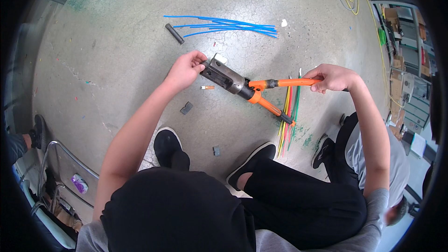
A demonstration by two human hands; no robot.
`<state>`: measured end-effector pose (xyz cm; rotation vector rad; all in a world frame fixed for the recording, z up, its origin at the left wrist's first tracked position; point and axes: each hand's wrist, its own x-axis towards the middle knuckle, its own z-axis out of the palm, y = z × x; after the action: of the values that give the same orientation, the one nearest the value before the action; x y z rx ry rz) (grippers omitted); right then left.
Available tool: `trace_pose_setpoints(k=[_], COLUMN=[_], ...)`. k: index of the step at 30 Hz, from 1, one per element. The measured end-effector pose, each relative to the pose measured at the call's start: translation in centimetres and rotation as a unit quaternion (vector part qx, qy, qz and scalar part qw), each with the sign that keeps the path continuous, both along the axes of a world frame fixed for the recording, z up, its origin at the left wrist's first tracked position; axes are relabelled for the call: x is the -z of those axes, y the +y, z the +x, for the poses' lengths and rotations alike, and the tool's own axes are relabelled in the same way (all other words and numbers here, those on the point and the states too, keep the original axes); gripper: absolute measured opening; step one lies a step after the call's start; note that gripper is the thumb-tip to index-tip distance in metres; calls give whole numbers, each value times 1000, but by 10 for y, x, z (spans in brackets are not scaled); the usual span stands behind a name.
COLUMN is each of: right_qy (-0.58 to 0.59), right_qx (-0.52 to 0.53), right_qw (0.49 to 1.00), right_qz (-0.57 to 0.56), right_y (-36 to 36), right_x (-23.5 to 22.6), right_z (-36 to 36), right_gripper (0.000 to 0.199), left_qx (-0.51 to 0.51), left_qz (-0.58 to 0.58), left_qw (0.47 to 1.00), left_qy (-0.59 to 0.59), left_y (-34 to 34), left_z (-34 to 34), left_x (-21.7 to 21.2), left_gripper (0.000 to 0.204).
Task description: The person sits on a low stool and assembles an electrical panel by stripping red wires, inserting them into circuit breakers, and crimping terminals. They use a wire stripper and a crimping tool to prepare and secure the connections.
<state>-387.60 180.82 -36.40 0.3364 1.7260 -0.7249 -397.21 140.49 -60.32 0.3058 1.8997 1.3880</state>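
Fingers [198, 58] of the left hand [185, 71] are curled shut against the grey metal head of the crimping tool [228, 79], arm stretched forward from lower left. The right hand [333, 77] is closed round the upper orange handle [291, 82], elbow bent, forearm coming from the right. The tool is held above the concrete floor [116, 42], between both hands; its lower handle [273, 108] is splayed down, free. Blue wires [228, 25] and a dark cylinder [174, 33] are seen on the floor beyond; coloured wires [287, 126] lie under the handles. Cardboard boxes [396, 60] at the right rim are warped, details unreadable. What the left fingers pinch cannot be told.
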Motion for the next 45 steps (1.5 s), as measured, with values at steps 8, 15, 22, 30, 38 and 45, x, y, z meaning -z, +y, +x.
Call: trace_pose_setpoints(k=[8, 15, 22, 30, 38, 45], right_qy=[3, -4, 5, 0, -1, 6], right_qx=[3, -6, 6, 4, 3, -8], right_qw=[1000, 1000, 1000, 1000, 1000, 1000], right_qz=[11, 10, 13, 14, 16, 14], right_y=[1, 3, -1, 2, 6, 2], right_x=[1, 2, 1, 3, 5, 4], right_z=[2, -4, -3, -3, -4, -4], right_gripper=[33, 33, 31, 33, 33, 32], left_qx=[97, 335, 319, 49, -53, 26], left_qz=[-122, -29, -15, 21, 112, -25], left_qw=[908, 817, 833, 986, 992, 994], left_qy=[388, 469, 452, 155, -15, 100], left_y=[-5, 43, 45, -8, -7, -4], left_z=[-19, -59, -65, -17, 10, 3], left_x=[-25, -19, -4, -24, -17, -16], left_gripper=[32, 39, 27, 23, 23, 26])
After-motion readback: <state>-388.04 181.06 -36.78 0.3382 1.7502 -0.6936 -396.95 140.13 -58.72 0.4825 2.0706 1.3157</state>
